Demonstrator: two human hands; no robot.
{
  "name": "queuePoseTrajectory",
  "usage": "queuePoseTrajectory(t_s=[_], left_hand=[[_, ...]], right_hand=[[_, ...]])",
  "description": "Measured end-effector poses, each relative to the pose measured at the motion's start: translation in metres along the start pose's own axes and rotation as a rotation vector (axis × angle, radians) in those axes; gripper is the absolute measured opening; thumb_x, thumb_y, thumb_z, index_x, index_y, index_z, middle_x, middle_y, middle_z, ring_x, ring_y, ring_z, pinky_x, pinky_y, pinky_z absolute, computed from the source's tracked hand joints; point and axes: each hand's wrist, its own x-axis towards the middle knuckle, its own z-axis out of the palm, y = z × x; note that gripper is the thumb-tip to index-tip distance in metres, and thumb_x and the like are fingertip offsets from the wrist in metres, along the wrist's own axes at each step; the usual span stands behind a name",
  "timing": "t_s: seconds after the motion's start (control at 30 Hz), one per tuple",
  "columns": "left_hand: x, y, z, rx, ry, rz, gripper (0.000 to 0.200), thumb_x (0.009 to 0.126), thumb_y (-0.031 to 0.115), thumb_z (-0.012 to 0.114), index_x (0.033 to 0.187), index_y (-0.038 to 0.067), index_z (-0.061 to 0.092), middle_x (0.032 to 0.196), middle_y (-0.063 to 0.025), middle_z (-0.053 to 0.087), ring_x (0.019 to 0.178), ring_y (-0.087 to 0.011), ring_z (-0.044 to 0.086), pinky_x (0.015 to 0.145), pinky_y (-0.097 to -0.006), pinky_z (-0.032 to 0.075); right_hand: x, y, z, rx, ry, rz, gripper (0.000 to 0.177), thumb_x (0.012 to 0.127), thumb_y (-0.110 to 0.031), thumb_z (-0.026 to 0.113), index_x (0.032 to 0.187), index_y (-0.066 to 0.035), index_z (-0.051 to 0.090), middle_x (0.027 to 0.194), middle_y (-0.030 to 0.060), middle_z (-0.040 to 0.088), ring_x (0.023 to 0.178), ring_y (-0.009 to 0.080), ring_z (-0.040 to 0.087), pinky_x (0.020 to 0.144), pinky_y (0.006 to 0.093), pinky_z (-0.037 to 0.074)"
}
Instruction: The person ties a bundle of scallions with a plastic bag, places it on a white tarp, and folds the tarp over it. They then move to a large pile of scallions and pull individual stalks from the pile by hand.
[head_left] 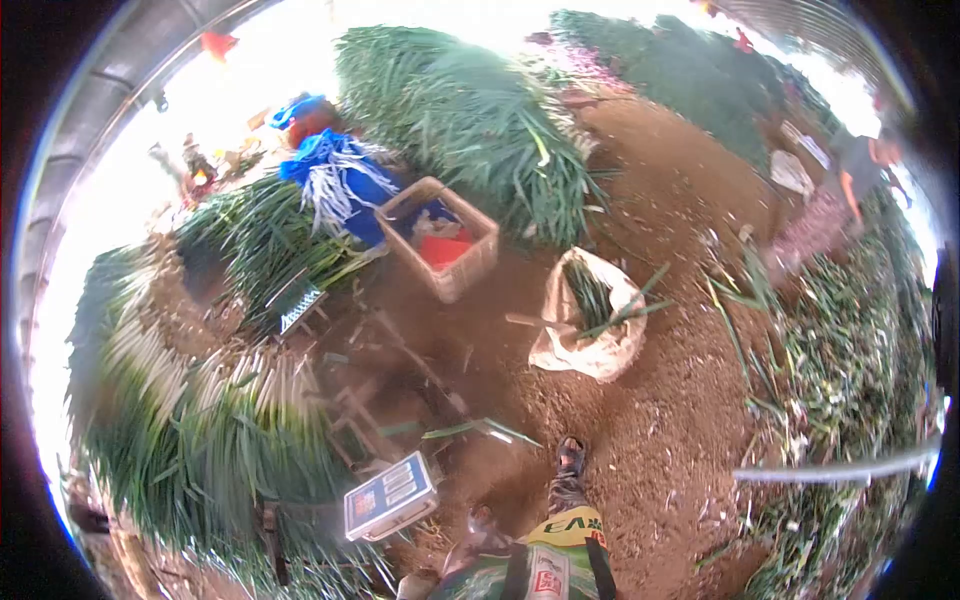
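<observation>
At the bottom edge a small greyish-brown shape (418,584) may be part of my left hand; its fingers do not show. My right hand is outside the view. Nearest to that shape is a scale display (392,497) with a blue face, tilted on a stand. Left of it, long green onions (230,440) lie in a big curved heap, white ends inward. I wear a green and yellow apron (565,530), and my sandalled foot (571,455) stands on the dirt floor.
Ahead stand a plastic crate (478,262) with red and blue things inside and a white sack (600,362) holding green leaves. Blue cloth with white strips (335,185) lies behind. Another onion heap (450,120) rises beyond. At right, a person (865,165) bends near scattered leaves (850,340).
</observation>
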Motion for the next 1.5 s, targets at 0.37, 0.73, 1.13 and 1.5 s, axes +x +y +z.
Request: queuePoseTrajectory(t_s=[0.37,0.73,1.13,1.5], left_hand=[[0.054,0.149,0.082,-0.319,0.234,-0.120,0.040,0.097,0.040,0.057,0.111,0.007,0.076,0.113,-0.0199,0.074,0.106,-0.0258,0.073,0.090,-0.0380,0.055],[0.152,0.266,0.003,0.233,0.346,0.169,0.027,0.088,0.032,0.059,0.106,0.018,0.074,0.089,-0.0129,0.073,0.084,-0.0342,0.072,0.075,-0.0483,0.058],[0.216,0.401,-0.132,-1.020,0.628,-0.503,0.032,0.086,0.028,0.070,0.105,0.003,0.077,0.089,-0.0149,0.077,0.079,-0.0211,0.074,0.078,-0.0331,0.058],[0.245,0.491,-0.179,-1.180,0.623,-0.664,0.042,0.085,0.036,0.068,0.113,0.005,0.076,0.109,-0.0178,0.075,0.100,-0.0279,0.073,0.090,-0.0361,0.056]], right_hand=[[0.224,-0.185,-0.321,0.065,0.094,-0.101,0.021,0.083,-0.022,0.071,0.094,-0.005,0.073,0.086,0.0146,0.074,0.078,0.0257,0.072,0.071,0.0414,0.056],[0.366,-0.416,-0.378,-0.373,0.029,-0.324,0.027,0.081,-0.021,0.070,0.103,-0.008,0.078,0.098,0.0169,0.076,0.091,0.0319,0.073,0.079,0.0423,0.056],[0.469,-0.575,-0.400,-0.819,-0.301,-0.593,0.030,0.081,-0.028,0.072,0.101,-0.006,0.077,0.093,0.0179,0.075,0.089,0.0327,0.073,0.081,0.0426,0.056],[0.562,-0.965,-0.334,-0.755,-0.360,-0.645,0.025,0.082,-0.002,0.065,0.104,0.005,0.072,0.083,0.0141,0.073,0.064,0.0204,0.070,0.054,0.0367,0.057]])
